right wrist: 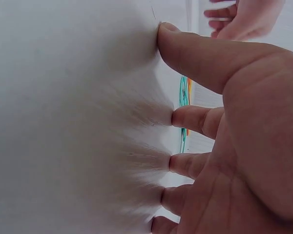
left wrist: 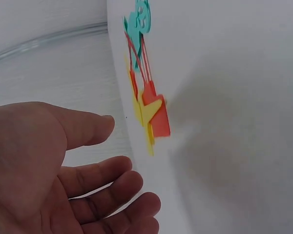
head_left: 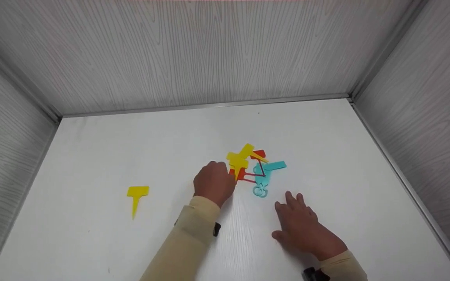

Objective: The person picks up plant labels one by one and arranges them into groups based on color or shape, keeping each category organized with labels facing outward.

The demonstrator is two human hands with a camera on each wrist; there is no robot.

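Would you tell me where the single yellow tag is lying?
In the head view, the single yellow tag lies alone on the white table, left of the left hand and the pile of tags.

No readable text anywhere — no labels, brands, numbers or signs. The yellow tags (head_left: 241, 158), red tags (head_left: 259, 153) and teal tags (head_left: 274, 166) in the pile are blank on the faces shown, same for the lone yellow tag (head_left: 137, 192) off to the side. The white bench (head_left: 326, 136) and the grey wood-grain walls (head_left: 209, 50) carry no print — wrist views add nothing legible.
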